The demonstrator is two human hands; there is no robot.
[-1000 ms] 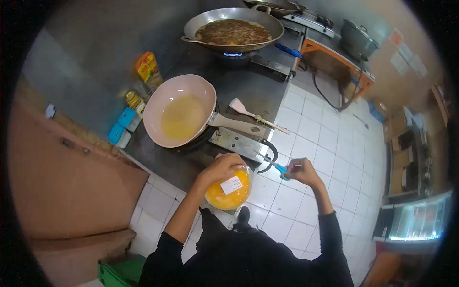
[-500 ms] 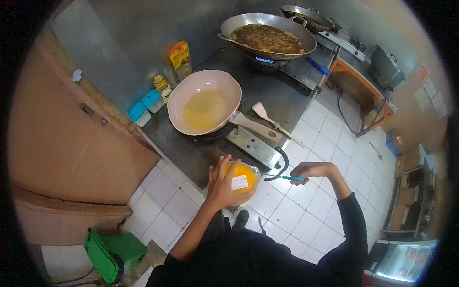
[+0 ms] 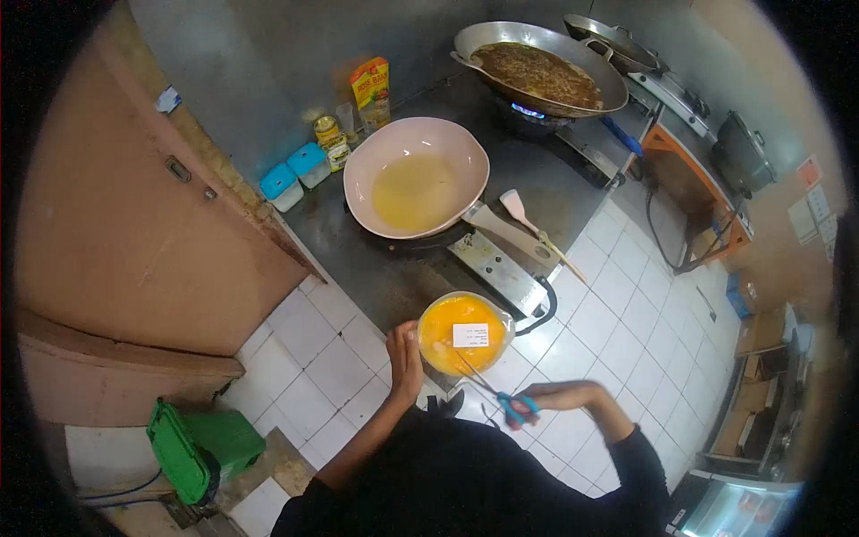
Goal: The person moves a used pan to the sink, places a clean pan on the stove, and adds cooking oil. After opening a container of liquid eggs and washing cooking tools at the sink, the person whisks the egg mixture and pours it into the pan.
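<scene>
My left hand [image 3: 405, 362] holds the left side of a round clear container [image 3: 447, 312] of yellow-orange liquid with a white label on top. Closed around the handles of blue scissors [image 3: 506, 402] is my right hand [image 3: 546, 399]; the slightly parted blades point up and left over the container's lower edge. Beyond the container, a pink pan [image 3: 358, 183] with yellowish oil sits on the stove, its handle pointing right. A pink-headed spatula [image 3: 515, 208] lies beside that handle.
A large wok [image 3: 465, 45] with bubbling brown contents stands over a blue flame. Blue-lidded boxes [image 3: 295, 175], a yellow bottle [image 3: 329, 134] and a yellow-red pouch [image 3: 371, 89] line the wall. A green bin [image 3: 201, 447] is at lower left, a pot [image 3: 743, 152] at right.
The view has shifted, moving the stove rightward in the picture. My left hand has gone from the container's top to its left side. The scissors have come leftward to the container's edge.
</scene>
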